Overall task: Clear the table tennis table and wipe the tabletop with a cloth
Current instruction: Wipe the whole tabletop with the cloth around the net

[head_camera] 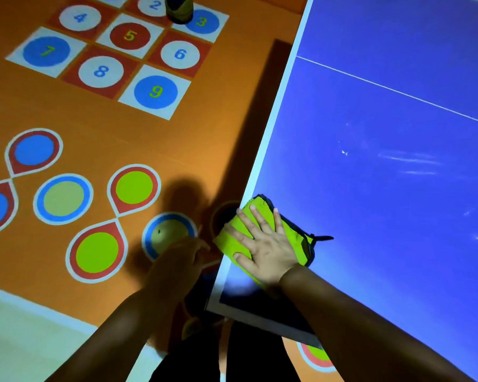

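Observation:
The blue table tennis table (383, 175) fills the right side, with a white border along its left edge and a thin white line across it. A folded lime-green cloth (292, 232) with a dark edge lies at the table's near left edge, partly overhanging it. My right hand (262, 244) lies flat on the cloth with fingers spread, pressing it down. My left hand (185, 252) hangs off the table beside the edge, over the floor, fingers loosely curled, holding nothing that I can see.
Faint smear marks (408, 161) show on the tabletop right of the cloth. The orange floor mat (100, 119) at left carries numbered squares and coloured circles. A dark foot or object (178, 9) stands on the number grid at the top.

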The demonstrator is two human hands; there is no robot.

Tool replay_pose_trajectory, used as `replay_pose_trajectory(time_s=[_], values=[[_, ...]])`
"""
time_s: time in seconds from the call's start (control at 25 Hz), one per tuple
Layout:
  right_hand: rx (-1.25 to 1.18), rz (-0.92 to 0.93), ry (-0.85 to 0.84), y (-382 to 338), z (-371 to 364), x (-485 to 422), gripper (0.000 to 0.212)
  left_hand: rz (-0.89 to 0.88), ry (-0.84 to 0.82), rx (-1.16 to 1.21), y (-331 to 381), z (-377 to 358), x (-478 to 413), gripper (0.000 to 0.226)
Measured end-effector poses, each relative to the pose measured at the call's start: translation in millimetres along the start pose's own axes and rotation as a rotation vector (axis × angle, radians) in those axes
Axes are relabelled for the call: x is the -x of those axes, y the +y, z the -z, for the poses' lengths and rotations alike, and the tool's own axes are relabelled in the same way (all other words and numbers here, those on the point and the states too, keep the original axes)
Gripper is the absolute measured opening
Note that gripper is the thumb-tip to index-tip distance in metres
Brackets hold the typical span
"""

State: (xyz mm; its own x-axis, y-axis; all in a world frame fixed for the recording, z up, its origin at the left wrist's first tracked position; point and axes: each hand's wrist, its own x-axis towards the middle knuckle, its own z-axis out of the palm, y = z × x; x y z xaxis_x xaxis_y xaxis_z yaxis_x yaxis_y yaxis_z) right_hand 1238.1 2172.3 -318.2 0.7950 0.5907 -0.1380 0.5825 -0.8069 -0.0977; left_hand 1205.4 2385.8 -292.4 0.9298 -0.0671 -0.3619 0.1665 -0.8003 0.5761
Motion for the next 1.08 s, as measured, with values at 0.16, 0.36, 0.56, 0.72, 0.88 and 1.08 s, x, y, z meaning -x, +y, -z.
replay_pose_trajectory(time_s=[0.16,0.36,0.56,0.72,0.88,1.08], values=[[0.006,-0.093,-0.051,69,19,-63,0.058,-0.006,0.086,-0.013,45,2,-49,0.050],[0.019,-0.127,-0.067,165,42,-141,0.066,-0.047,0.043,-0.209,108,1,-140,0.091],[0.011,-0.191,-0.003,266,55,-222,0.058,-0.131,-0.020,-0.438,157,6,-236,0.113],[0.031,-0.246,0.016,333,63,-277,0.058,-0.285,-0.135,-0.699,178,6,-275,0.109],[0.023,-0.266,0.017,389,70,-312,0.056,-0.241,-0.235,-0.730,193,3,-281,0.099],[-0.049,-0.477,0.006,438,80,-306,0.056,-0.203,-0.236,-0.721,202,-1,-281,0.077]])
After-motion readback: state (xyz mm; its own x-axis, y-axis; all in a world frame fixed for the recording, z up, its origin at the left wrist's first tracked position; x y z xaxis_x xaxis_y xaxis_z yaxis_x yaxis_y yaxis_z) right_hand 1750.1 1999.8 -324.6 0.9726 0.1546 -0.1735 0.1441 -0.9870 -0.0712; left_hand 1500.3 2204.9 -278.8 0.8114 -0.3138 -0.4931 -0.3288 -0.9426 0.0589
